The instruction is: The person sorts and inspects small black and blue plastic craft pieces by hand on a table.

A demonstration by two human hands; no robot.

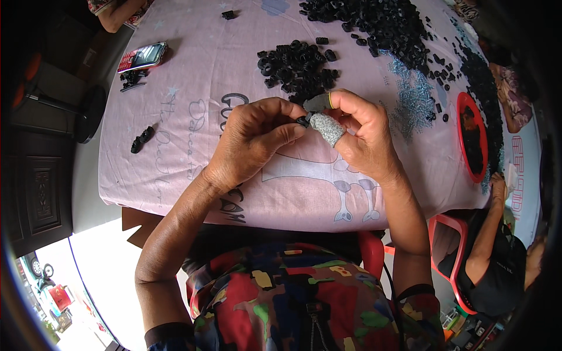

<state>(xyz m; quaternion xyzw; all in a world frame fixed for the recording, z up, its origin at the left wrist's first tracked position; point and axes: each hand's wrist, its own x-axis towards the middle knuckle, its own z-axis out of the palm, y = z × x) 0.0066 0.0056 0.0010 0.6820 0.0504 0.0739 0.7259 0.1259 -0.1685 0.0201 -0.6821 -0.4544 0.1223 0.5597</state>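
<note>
My left hand (249,140) and my right hand (372,137) meet over the pink cloth (193,169). Between their fingertips is a small black plastic part (302,121), mostly covered by the fingers. Grey knitted finger covers (326,128) wrap the thumb and index finger of my right hand. My left thumb and index finger pinch the part from the other side. Just beyond my fingers lies a small heap of black ribbed plastic parts (293,65). A few similar joined black parts (142,140) rest off to the left.
A bigger black heap (380,26) spreads at the far right, beside scattered tiny bluish pieces (410,88). A red basin (462,111) stands near the right edge. A red phone (143,57) lies at the far left. Other people sit at the right and far left.
</note>
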